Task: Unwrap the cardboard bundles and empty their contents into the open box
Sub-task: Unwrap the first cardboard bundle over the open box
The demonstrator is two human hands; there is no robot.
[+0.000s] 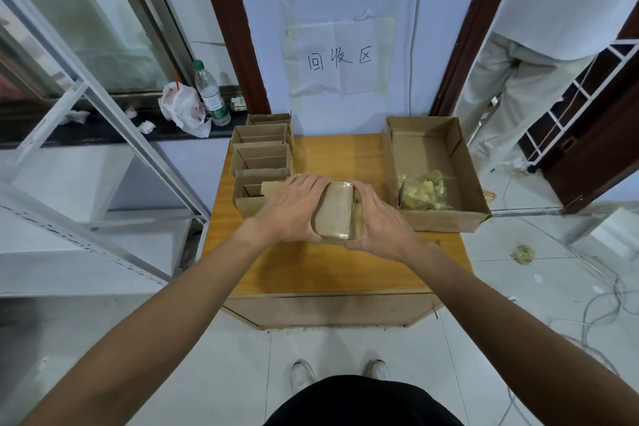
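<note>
Over the worktop (328,266) centre, one film-wrapped cardboard bundle (337,209) sits in a two-handed grip, left hand (294,207) clasping its 9 o'clock side, right hand (377,218) its 3 o'clock side, with unwrapping judged barely begun; next, lift a film edge, then tip contents into the open box (446,220) at 2 o'clock.

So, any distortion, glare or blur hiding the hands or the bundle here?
Head view: strong wide-angle bending, the door frame leans and curves toward the edges. Head view: lighting even and soft, faint shadows on the table. Head view: mild sheen on the bundle, gripped by the left hand and right hand, all sharp.
</note>
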